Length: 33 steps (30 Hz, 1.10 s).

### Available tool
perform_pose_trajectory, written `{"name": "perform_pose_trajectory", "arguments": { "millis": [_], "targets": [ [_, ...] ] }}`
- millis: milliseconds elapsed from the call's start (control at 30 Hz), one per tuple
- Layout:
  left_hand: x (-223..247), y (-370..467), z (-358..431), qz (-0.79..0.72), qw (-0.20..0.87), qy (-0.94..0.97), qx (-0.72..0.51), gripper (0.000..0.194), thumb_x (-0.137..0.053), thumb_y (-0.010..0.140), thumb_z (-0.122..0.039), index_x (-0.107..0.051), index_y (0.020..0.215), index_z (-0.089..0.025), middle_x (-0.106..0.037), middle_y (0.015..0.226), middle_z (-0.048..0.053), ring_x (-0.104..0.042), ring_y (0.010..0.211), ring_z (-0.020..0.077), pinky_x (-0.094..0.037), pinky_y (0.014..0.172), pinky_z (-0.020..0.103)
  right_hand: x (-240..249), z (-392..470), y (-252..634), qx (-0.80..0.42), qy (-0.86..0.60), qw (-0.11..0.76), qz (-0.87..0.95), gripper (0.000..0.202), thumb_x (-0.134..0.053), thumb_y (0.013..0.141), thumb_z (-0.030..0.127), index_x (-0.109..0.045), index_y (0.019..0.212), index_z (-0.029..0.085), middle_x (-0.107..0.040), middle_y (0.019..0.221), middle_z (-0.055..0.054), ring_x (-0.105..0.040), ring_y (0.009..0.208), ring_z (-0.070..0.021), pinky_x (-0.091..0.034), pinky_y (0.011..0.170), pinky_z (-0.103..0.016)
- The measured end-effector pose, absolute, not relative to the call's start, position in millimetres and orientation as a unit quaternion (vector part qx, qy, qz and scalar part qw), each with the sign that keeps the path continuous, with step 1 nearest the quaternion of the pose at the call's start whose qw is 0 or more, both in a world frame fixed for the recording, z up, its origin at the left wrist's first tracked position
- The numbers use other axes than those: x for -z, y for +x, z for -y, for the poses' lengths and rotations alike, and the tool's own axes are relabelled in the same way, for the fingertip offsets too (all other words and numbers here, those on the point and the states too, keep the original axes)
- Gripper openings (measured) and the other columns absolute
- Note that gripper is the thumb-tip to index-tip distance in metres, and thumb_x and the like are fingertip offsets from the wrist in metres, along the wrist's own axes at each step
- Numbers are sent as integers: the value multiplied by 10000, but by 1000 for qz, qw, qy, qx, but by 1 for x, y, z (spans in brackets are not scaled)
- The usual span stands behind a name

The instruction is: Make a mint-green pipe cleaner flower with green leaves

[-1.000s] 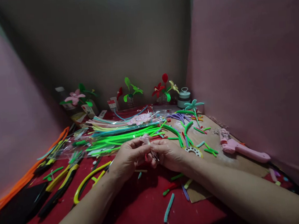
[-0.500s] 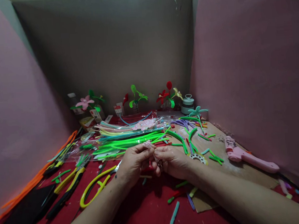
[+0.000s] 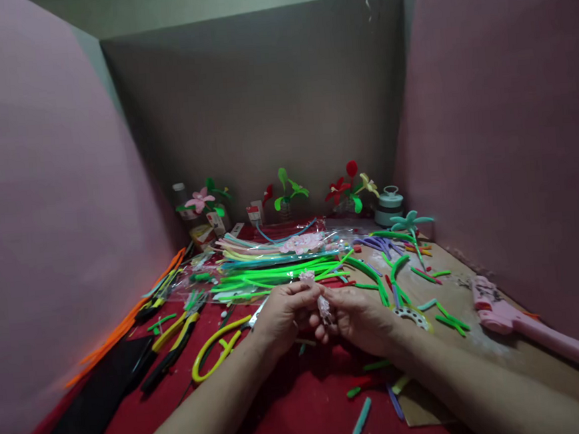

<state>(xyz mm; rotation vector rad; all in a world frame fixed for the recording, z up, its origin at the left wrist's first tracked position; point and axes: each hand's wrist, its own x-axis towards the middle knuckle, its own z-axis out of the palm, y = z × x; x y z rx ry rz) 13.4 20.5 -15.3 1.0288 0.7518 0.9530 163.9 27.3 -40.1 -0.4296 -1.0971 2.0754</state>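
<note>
My left hand (image 3: 286,316) and my right hand (image 3: 361,313) meet over the middle of the table, fingertips pinched together. Between them is a small pale pink, frilly piece (image 3: 325,310), one end poking up above the left fingers and another part hanging below the fingertips. Its exact kind is too small to make out. Close to my left wrist lie yellow-handled scissors (image 3: 219,348), their blades partly behind the hand. Just beyond both hands, bright green pipe cleaners (image 3: 274,275) lie in a bundle. A round perforated disc (image 3: 412,317) sits beside my right wrist.
Pliers (image 3: 172,346) and orange pipe cleaners (image 3: 127,323) lie at the left. Fuzzy flowers (image 3: 200,199) in small bottles line the back. A teal flower (image 3: 410,222), cut pieces and a pink tool (image 3: 539,334) rest on brown board (image 3: 482,375). Panels enclose three sides.
The view has turned slightly left, so everything sits farther right. More of the pink piece shows below my fingertips, and a red thing seen under them before is out of sight.
</note>
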Motion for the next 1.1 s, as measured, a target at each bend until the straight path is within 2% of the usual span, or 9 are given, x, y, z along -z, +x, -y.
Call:
{"name": "perform_pose_trajectory", "arguments": {
  "millis": [133, 267, 467, 600, 767, 900, 1000, 1100],
  "targets": [
    [17, 14, -21, -344, 708, 439, -433, 190, -680, 702, -276, -584, 686, -113, -545, 484, 3, -514, 375, 114, -475, 420, 269, 40, -25, 163, -799, -187, 378, 429, 348, -585, 807, 413, -653, 795, 71, -651, 701, -93, -604, 571, -133, -459, 595, -276],
    [19, 15, -20, -340, 718, 415, -443, 201, -698, 682, -257, -617, 787, -105, -575, 529, 11, -530, 405, 113, -484, 443, 268, 41, -27, 162, -801, -194, 380, 419, 256, -707, 709, 336, -652, 758, 91, -631, 636, -54, -576, 533, -113, -443, 570, -256],
    [18, 15, -19, -340, 720, 418, -437, 255, -713, 664, -239, -630, 849, -84, -612, 579, 36, -558, 439, 116, -489, 458, 252, 43, -28, 163, -798, -215, 388, 408, 235, -757, 649, 289, -659, 765, 110, -616, 619, -25, -548, 517, -102, -428, 557, -249],
    [14, 16, -19, -329, 699, 429, -469, 241, -732, 648, -246, -585, 801, -133, -585, 549, -10, -533, 401, 111, -478, 420, 254, 41, -26, 164, -796, -209, 386, 417, 227, -731, 677, 308, -650, 724, 101, -646, 670, -56, -586, 576, -123, -442, 608, -264],
    [12, 16, -20, -350, 674, 439, -480, 213, -719, 669, -245, -557, 749, -133, -551, 517, -24, -506, 401, 99, -464, 418, 249, 38, -26, 166, -804, -205, 376, 411, 233, -711, 693, 294, -666, 818, 103, -679, 723, -78, -616, 625, -141, -457, 665, -290],
    [13, 16, -19, -359, 659, 458, -476, 186, -699, 688, -238, -566, 747, -122, -549, 506, -18, -503, 402, 99, -458, 429, 248, 37, -27, 166, -801, -200, 390, 409, 234, -670, 724, 325, -668, 785, 99, -674, 711, -77, -616, 636, -148, -449, 655, -283],
    [13, 17, -18, -371, 654, 464, -469, 190, -702, 685, -244, -569, 727, -114, -544, 496, -14, -526, 419, 104, -447, 445, 231, 36, -27, 165, -795, -205, 403, 405, 221, -694, 702, 316, -667, 767, 106, -666, 675, -64, -606, 611, -142, -444, 630, -272],
    [12, 18, -19, -363, 661, 446, -482, 237, -734, 655, -249, -592, 799, -125, -600, 616, 1, -545, 468, 95, -461, 481, 231, 36, -27, 164, -790, -213, 411, 401, 217, -709, 689, 302, -664, 749, 98, -661, 637, -60, -587, 555, -126, -439, 595, -259]
  ]
}}
